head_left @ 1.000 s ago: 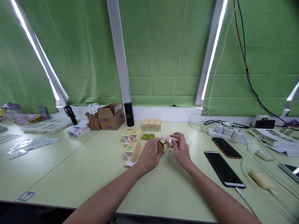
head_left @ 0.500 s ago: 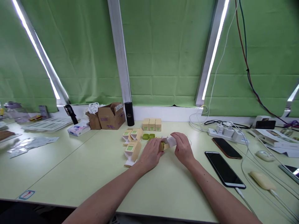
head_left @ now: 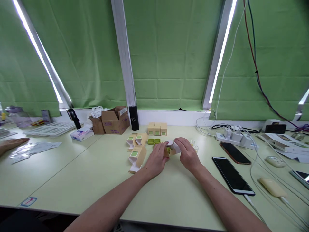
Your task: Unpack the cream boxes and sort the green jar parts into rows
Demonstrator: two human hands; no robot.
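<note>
My left hand [head_left: 156,159] grips the side of a small kraft paper box [head_left: 167,152] whose open end faces right. Inside that box a green piece [head_left: 168,149] shows in part. At the box's white inner flap [head_left: 176,148] is my right hand [head_left: 187,154], its fingers bent over the flap. Left of my hands lie several kraft boxes with green labels and open white flaps, one of them the nearest open box [head_left: 136,157]. Small green square containers [head_left: 154,141] sit just behind my left hand. Clear round pieces [head_left: 193,145] lie partly hidden behind my right hand.
Closed kraft boxes [head_left: 157,129] stand in a row at the back. A black cylinder [head_left: 133,118] and a cardboard carton [head_left: 115,120] are left of them. A phone [head_left: 233,175], cables and a power strip [head_left: 235,138] lie right. Another person's hand [head_left: 14,143] rests far left.
The white flap has swung so more of the box's inside and the green piece shows. My right hand has shifted slightly left. Another person's hand has come into view at far left.
</note>
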